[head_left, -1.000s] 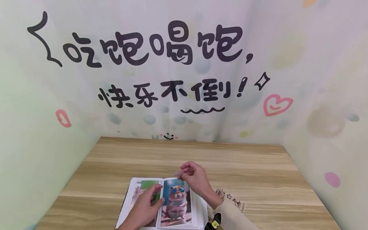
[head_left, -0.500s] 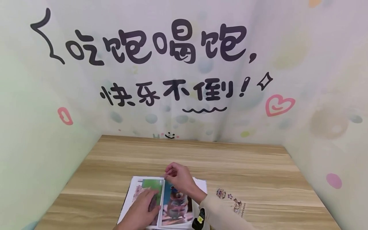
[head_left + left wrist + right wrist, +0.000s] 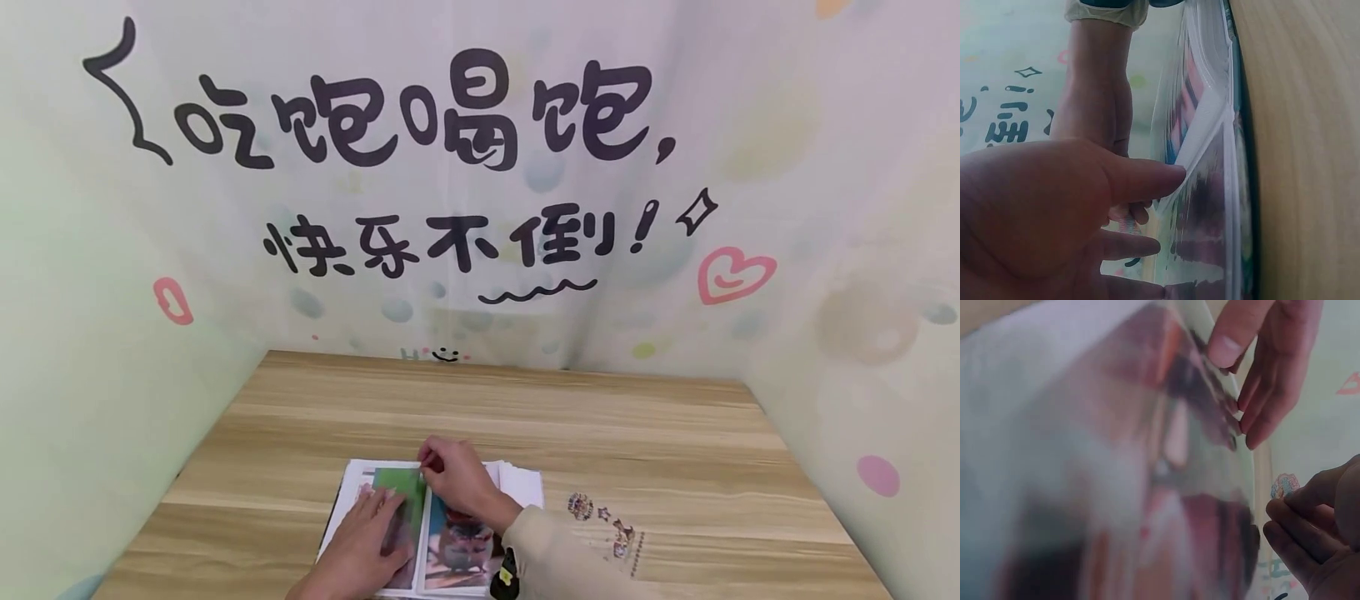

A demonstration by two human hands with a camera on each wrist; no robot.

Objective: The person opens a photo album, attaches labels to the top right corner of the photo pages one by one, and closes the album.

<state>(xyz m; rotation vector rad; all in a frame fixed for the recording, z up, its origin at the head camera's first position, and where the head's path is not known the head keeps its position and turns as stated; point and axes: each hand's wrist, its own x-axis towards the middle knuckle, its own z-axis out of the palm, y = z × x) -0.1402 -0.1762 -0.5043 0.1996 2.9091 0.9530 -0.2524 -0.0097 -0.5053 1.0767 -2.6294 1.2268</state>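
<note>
A photo album (image 3: 522,486) lies spread on the table, with pictures under clear sleeves. Its right page bears a hamster picture (image 3: 459,557); the left one has a pink-and-green picture (image 3: 405,483). My left hand (image 3: 362,537) rests on the left page, fingers extended and thumb near the fold. At the album's top, close to the spine, my right hand (image 3: 456,477) pinches a small, colourful round sticker (image 3: 1284,485) between thumb and fingertips. In the left wrist view, the left thumb (image 3: 1154,180) lies against the page edge by the fold.
To the album's right lies a clear sticker sheet (image 3: 621,537) with small designs. The wood-grain table (image 3: 300,400) meets a printed curtain (image 3: 450,321) at the back, and light walls stand at both sides.
My right hand has moved left, from above the hamster picture to the top of the fold, with the sticker in its pinch. The left hand has shifted slightly left and flattened on the page.
</note>
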